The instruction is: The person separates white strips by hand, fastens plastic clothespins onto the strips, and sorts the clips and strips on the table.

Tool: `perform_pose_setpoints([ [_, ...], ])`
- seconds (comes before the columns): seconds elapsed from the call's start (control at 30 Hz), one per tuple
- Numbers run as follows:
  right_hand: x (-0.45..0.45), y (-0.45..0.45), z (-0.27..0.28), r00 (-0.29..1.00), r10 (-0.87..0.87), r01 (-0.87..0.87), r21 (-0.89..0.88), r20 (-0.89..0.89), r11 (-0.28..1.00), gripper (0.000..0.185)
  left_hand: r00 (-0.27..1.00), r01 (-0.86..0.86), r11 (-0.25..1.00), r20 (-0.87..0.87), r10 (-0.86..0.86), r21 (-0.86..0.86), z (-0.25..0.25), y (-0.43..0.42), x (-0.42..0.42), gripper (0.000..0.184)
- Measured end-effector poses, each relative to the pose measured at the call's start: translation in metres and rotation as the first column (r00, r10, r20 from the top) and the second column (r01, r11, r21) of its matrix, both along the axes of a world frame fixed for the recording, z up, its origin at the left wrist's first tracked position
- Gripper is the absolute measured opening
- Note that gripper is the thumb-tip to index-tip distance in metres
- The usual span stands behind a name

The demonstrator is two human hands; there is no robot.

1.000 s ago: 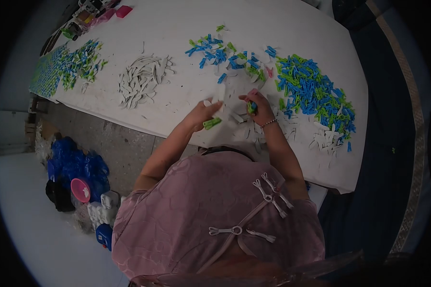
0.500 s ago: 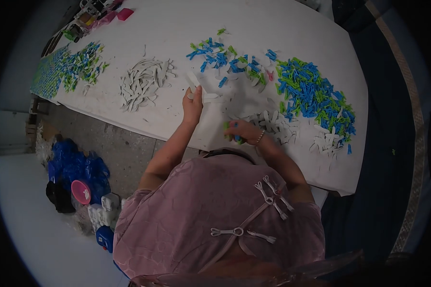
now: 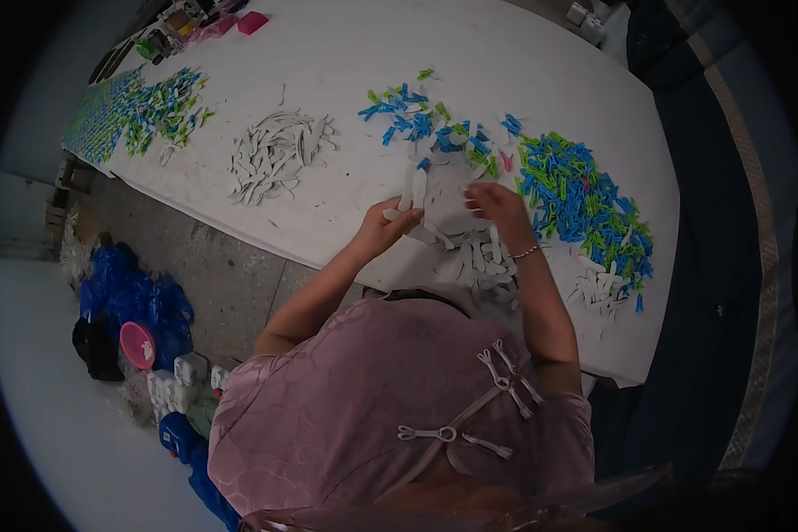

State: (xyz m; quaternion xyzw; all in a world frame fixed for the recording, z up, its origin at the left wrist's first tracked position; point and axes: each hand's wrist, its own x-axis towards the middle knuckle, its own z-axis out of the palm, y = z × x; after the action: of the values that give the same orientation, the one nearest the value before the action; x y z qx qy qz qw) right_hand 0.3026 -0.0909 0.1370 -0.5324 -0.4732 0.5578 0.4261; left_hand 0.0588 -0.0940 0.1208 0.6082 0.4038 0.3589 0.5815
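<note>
My left hand (image 3: 390,226) is closed around flat pale strips (image 3: 414,188) that stick up above the table, with their ends splayed. A blue clothespin (image 3: 423,164) shows by the strips' upper end. Farther right, my right hand (image 3: 501,208) is held over the table, its fingers apart and slightly bent. No clothespin shows in it, though its palm is partly hidden. Beneath and between the hands lies a loose heap of pale pieces (image 3: 481,266). Just right of my right hand is a large pile of blue and green clothespins (image 3: 576,191).
A smaller scatter of clothespins (image 3: 434,124) lies beyond my hands. To the left are a pile of pale strips (image 3: 277,158) and more clothespins (image 3: 164,111) on the white table (image 3: 328,53). Blue bags (image 3: 137,288) and a pink basin (image 3: 137,346) stand on the floor.
My right hand has moved up and away from my body; the green and blue clothespins it held no longer show. My left hand has shifted right with the strips. The view has turned slightly.
</note>
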Motion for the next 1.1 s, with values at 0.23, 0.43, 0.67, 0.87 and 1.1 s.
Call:
perform_pose_setpoints([
  [0.23, -0.074, 0.0, 0.012, 0.904, 0.253, -0.295, -0.075, -0.345, 0.953, 0.026, 0.983, 0.176, 0.958, -0.016, -0.184, -0.225, 0.014, -0.012, -0.013, 0.021],
  [0.43, -0.085, -0.007, 0.014, 0.841, 0.236, -0.329, -0.114, -0.486, 0.938, 0.027, 0.984, 0.168, 0.9, 0.117, -0.132, -0.401, 0.018, -0.018, -0.026, 0.022],
  [0.67, -0.085, -0.019, 0.019, 0.898, 0.21, -0.226, 0.003, -0.388, 0.974, 0.019, 0.97, 0.236, 0.89, 0.146, -0.193, -0.391, 0.014, -0.023, -0.028, 0.023],
  [0.87, -0.087, -0.023, 0.033, 0.895, 0.227, -0.229, 0.042, -0.384, 0.973, 0.016, 0.972, 0.235, 0.911, 0.098, -0.214, -0.339, 0.028, -0.027, -0.026, 0.025],
  [1.1, -0.086, -0.023, 0.038, 0.872, 0.308, -0.295, 0.095, -0.381, 0.951, 0.015, 0.977, 0.213, 0.934, 0.075, -0.199, -0.288, 0.033, -0.03, -0.03, 0.028],
])
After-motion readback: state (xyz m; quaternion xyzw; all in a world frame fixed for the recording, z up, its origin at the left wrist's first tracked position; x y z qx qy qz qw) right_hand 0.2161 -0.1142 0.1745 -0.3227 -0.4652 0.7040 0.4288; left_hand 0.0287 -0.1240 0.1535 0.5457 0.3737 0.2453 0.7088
